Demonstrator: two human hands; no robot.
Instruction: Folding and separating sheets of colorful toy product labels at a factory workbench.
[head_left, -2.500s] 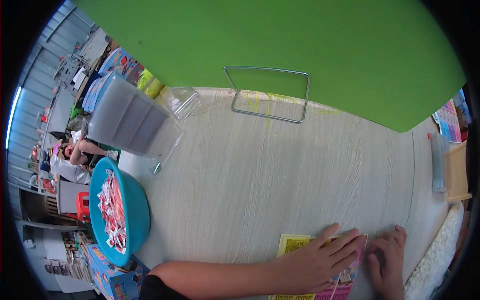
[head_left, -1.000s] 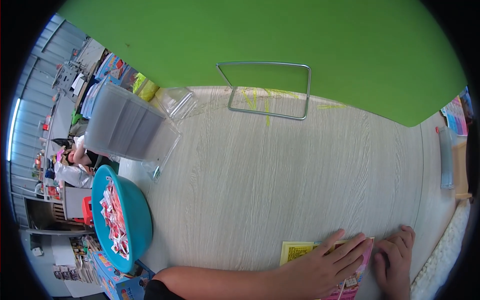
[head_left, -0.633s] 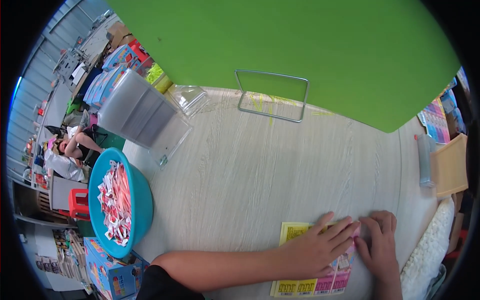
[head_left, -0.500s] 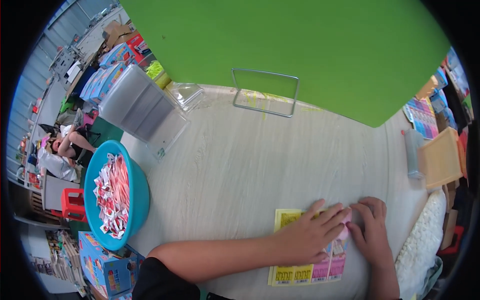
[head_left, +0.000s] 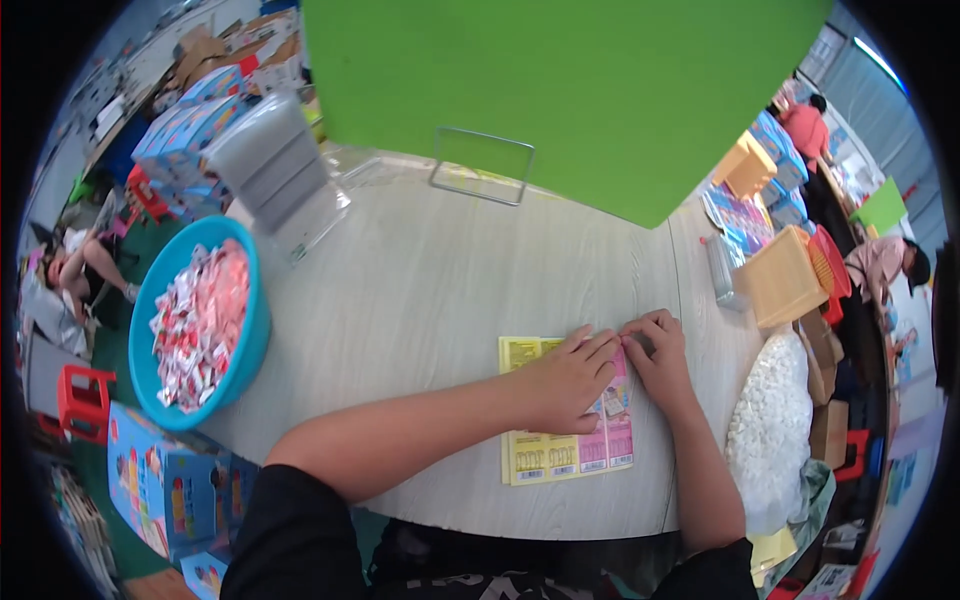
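Observation:
A small stack of yellow and pink printed sheets lies on the pale wood-grain table in front of me. My left hand rests across the stack, its fingers stretched toward the upper right and pressing on the pink part. At the top right corner of the sheets is my right hand, fingers bent, with thumb and forefinger pinching the pink edge. How many layers that pinch takes in is too small to see. The fingertips of the two hands are close together.
A turquoise basin of small red-and-white packets stands left, beside clear plastic sleeves. A green board rises behind a wire frame. To the right are a tan tray and a bag of white pieces. People sit farther off.
My view has tilted and shifted, so the table sits higher in the picture and more of the right side shows. Both hands stay at the sheets; the right thumb and forefinger are closer together.

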